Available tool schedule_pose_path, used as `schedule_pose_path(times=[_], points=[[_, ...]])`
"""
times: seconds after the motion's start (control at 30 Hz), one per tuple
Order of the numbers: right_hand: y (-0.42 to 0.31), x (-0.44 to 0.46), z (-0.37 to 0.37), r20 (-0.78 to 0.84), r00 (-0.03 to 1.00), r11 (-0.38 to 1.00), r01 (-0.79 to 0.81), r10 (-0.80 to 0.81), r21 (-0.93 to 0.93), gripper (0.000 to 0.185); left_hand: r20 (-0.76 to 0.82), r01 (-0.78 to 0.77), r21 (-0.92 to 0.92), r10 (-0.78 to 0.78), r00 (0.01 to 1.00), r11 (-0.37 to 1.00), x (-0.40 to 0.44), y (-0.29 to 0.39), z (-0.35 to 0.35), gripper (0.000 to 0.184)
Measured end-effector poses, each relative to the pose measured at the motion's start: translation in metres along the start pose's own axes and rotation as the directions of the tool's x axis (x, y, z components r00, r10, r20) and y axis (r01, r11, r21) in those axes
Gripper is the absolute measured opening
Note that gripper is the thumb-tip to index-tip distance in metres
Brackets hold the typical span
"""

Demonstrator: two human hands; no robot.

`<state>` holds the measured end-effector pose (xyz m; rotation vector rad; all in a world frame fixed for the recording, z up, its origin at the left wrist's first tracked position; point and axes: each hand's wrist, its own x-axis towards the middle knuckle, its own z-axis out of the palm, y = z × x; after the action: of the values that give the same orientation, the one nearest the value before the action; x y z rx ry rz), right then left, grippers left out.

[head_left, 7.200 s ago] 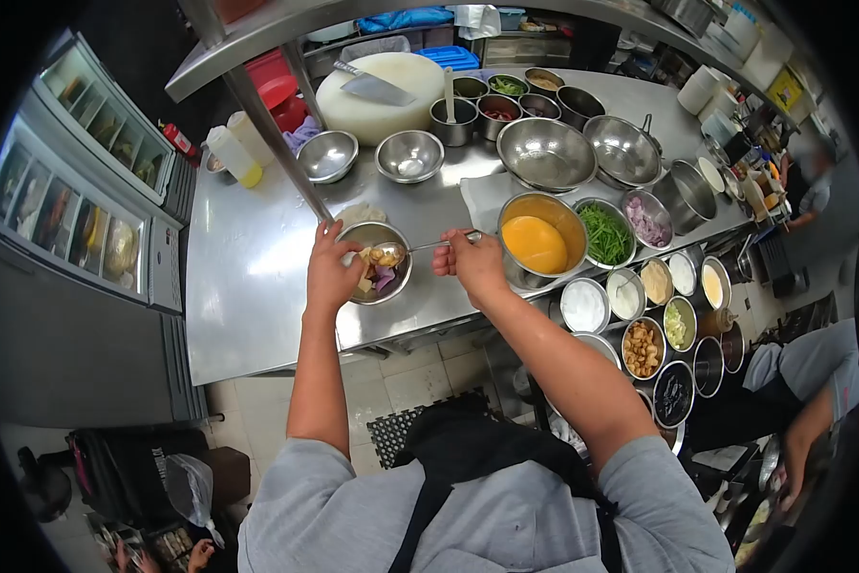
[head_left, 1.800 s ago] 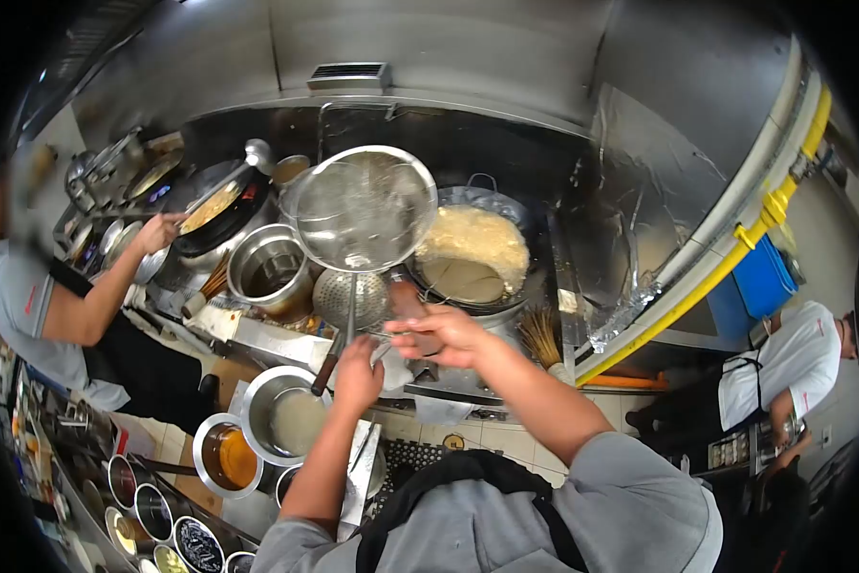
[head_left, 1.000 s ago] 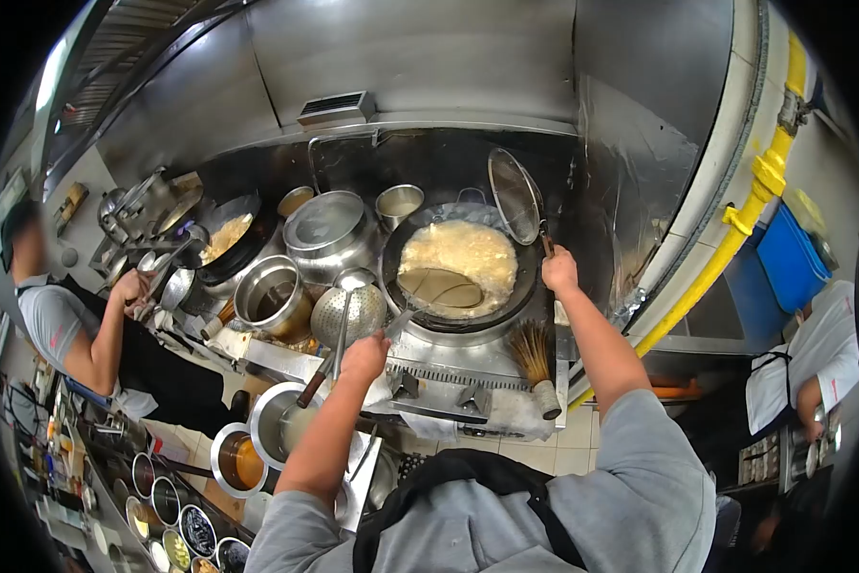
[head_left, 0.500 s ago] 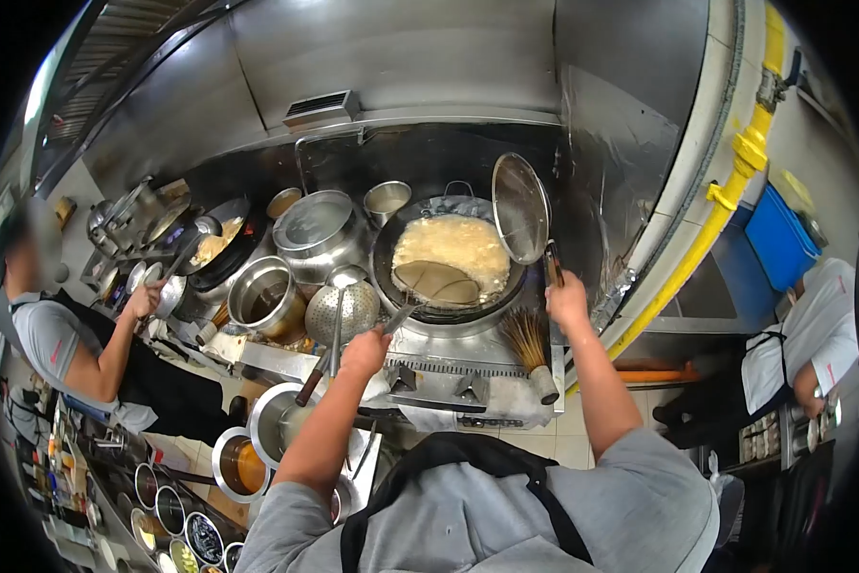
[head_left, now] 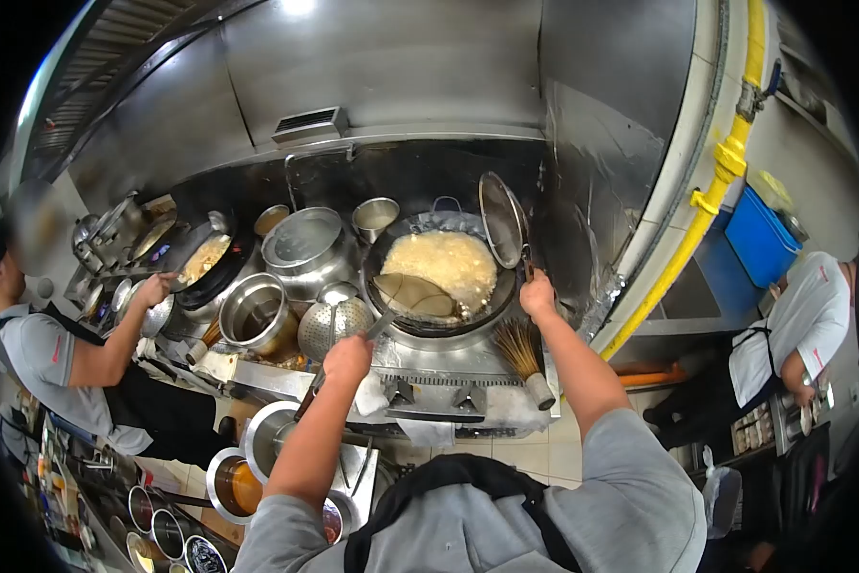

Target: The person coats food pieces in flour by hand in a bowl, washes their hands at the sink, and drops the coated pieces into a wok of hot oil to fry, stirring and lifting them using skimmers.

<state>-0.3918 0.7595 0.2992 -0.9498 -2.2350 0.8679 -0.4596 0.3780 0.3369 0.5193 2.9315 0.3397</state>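
My left hand (head_left: 348, 359) is closed round the handle of a flat round skimmer (head_left: 414, 295), whose disc lies at the front left of a large wok (head_left: 380, 250). Pale yellow food (head_left: 436, 256) bubbles in oil in that wok. My right hand (head_left: 537, 294) grips the handle of a wire strainer (head_left: 502, 219), which is held tilted on edge at the wok's right rim. Below and left of the wok, a perforated ladle (head_left: 326, 334) lies near my left hand, with another ladle's bowl over it.
A bamboo brush (head_left: 521, 355) lies right of the wok's front. Metal pots (head_left: 257, 315) stand to the left. A co-worker (head_left: 62, 368) at far left holds a utensil over another wok (head_left: 221, 277). Another person (head_left: 791, 320) stands at right, near a yellow pipe (head_left: 730, 160).
From the steel table with bowls, the view has turned to the stove. Both hands took up tools: skimmer and strainer. Lately the skimmer's disc has shifted left in the wok, clearing some oil at front right.
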Motion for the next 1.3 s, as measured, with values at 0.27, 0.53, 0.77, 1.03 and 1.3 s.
schedule_pose_path(times=[0.27, 0.53, 0.77, 1.03, 1.3], points=[[0.004, -0.010, 0.098, 0.516, 0.813, 0.803, -0.485, 0.268, 0.347, 0.017, -0.021, 0.037, -0.022, -0.038, 0.999, 0.999, -0.005, 0.000, -0.001, 0.035], [-0.025, -0.012, 0.077, 0.819, 0.536, 0.209, -0.842, 0.204, 0.498, 0.015, -0.009, 0.068, 0.004, -0.068, 0.998, 0.998, -0.023, 0.013, -0.009, 0.036], [-0.025, -0.012, 0.002, 0.658, 0.742, 0.536, -0.610, 0.130, 0.583, 0.012, -0.021, 0.042, -0.009, -0.042, 0.999, 0.999, -0.025, 0.005, 0.006, 0.034], [-0.045, 0.000, -0.009, 0.585, 0.795, 0.747, -0.486, 0.162, 0.453, 0.029, -0.078, 0.018, -0.042, -0.022, 0.997, 0.999, -0.024, 0.005, 0.010, 0.032], [-0.026, 0.032, 0.001, 0.377, 0.922, 0.901, -0.234, 0.087, 0.366, 0.043, -0.056, 0.034, -0.043, -0.037, 0.998, 0.998, -0.023, 0.003, 0.011, 0.034]])
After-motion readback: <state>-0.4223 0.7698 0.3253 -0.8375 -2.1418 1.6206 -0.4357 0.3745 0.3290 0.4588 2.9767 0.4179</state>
